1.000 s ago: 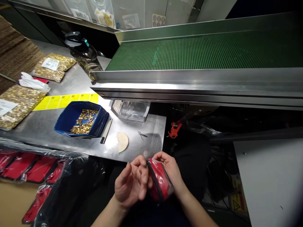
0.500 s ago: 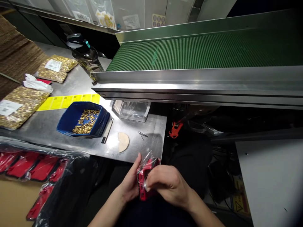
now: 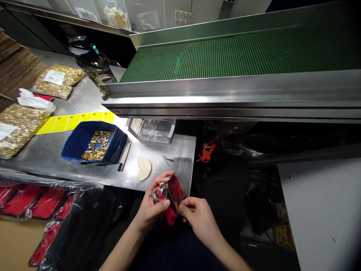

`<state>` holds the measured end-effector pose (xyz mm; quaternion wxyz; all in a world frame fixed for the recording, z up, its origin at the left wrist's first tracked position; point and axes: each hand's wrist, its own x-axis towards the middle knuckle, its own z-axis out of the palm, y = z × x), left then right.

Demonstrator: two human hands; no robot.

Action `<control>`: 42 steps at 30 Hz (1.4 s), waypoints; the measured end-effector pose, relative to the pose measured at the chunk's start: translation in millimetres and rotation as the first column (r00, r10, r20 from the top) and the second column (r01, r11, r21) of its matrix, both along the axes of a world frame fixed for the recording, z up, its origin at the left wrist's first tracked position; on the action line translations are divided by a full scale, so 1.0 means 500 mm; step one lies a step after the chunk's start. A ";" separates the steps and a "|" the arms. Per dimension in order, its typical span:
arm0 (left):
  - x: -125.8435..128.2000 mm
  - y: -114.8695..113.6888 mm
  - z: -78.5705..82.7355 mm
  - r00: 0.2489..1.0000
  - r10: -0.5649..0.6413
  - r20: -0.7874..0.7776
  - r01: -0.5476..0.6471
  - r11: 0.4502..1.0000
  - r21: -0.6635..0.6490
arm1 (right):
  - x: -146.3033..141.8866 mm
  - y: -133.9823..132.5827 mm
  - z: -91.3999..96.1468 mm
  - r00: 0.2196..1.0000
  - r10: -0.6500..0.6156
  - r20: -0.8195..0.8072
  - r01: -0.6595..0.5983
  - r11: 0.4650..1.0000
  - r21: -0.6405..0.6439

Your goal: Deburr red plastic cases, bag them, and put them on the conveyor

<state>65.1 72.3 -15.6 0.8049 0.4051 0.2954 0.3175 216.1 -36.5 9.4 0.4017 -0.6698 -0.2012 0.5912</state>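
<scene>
The left hand [image 3: 149, 209] holds a red item [image 3: 176, 192] in clear film [image 3: 160, 191]; the right hand [image 3: 199, 216] pinches its right edge, seemingly working the wrap. The next move needs steady support.

The scene is viewed by one head-worn camera, faced forward and down over the forearms [image 3: 124, 242]. The left hand [image 3: 150, 207] and right hand [image 3: 200, 218] are shown from close above, low in the middle; the bench [image 3: 182, 152] is taken in leftward, the belt [image 3: 220, 56] beyond, across the upper right.
</scene>
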 end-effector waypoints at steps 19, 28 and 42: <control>0.045 -0.064 -0.005 0.923 0.273 -0.271 -0.383 0.723 -0.575 | -0.009 -0.011 0.016 0.922 0.156 0.355 -0.226 0.960 0.166; -0.037 -0.054 0.019 0.806 0.104 -0.583 -0.077 0.994 0.071 | 0.060 -0.002 -0.014 0.968 0.232 -0.098 -0.212 0.960 0.180; -0.093 -0.052 0.092 0.544 -0.431 -0.720 0.675 0.734 0.072 | 0.006 -0.035 -0.088 0.816 0.434 -0.380 -0.473 0.881 -0.009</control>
